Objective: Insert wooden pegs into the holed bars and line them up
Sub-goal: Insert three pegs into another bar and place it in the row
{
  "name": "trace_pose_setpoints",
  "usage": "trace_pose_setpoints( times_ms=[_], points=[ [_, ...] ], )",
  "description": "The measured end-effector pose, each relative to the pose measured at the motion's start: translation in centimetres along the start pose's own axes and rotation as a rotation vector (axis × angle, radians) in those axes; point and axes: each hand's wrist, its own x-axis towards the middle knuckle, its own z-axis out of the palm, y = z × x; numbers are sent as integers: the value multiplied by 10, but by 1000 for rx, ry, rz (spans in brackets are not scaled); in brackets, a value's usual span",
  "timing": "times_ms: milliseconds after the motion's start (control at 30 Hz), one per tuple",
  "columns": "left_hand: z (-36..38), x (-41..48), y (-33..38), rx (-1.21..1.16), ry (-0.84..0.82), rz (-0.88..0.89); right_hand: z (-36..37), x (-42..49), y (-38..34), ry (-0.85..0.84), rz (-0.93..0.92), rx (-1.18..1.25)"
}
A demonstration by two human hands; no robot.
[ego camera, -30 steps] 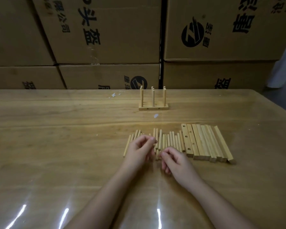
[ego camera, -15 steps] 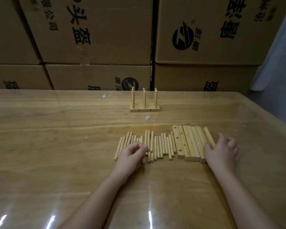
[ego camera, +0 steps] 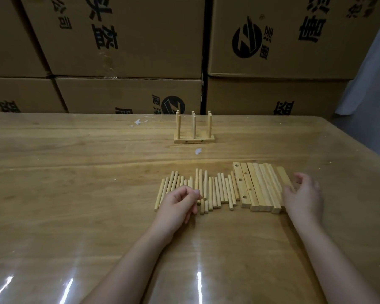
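1. Left hand (ego camera: 180, 202): fingers curled over pegs (ego camera: 219, 189), frame centre; grip on a peg cannot be told.
2. Right hand (ego camera: 303, 194): fingers loosely spread against rightmost of the bars (ego camera: 259, 187), right of centre.

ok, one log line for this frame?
left hand: curled over loose pegs, grip unclear | right hand: at rightmost bar | pegged bar: standing behind

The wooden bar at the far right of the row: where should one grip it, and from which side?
Pinch the rightmost bar across its two long sides near the middle, coming from above and the right with the right hand. It lies flat, slightly apart from the other bars, and its right side looks free.
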Motion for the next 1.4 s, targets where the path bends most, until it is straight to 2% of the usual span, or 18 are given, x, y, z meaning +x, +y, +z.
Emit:
trace_pose_setpoints(
  times_ms=[167,400,600,700,767,900,967,1133,1200,1267,1333,1400],
  points=[
    [1,0,-1,26,-3,-2,2,-1,-1,-84,50,-73],
    [1,0,-1,38,-14,4,-3,-1,-3,-142,35,-39],
    [1,0,-1,49,-18,10,-18,6,4,-389,-20,-80],
    [2,-1,-1,55,-19,11,-31,12,10,-477,-22,51],
    [2,-1,-1,57,-22,10,-43,15,11,-592,25,148],
    [2,-2,0,49,-23,5,-53,16,11,-795,6,-29],
    [2,-2,0,51,-25,3,-47,13,9,-699,6,-81],
    [1,-1,0,34,-33,18,-34,5,5,-272,-14,-171],
    [-1,-2,-1,-27,-17,33,-33,3,0,-175,-31,25],
    [-5,-1,0,-179,11,16,-30,-5,-13,-210,-4,323],
    [-9,1,2,-444,3,-15,-23,-23,-33,-403,110,641],
    [-11,4,2,-638,-29,-14,-15,-45,-48,-696,268,974]
  ],
)
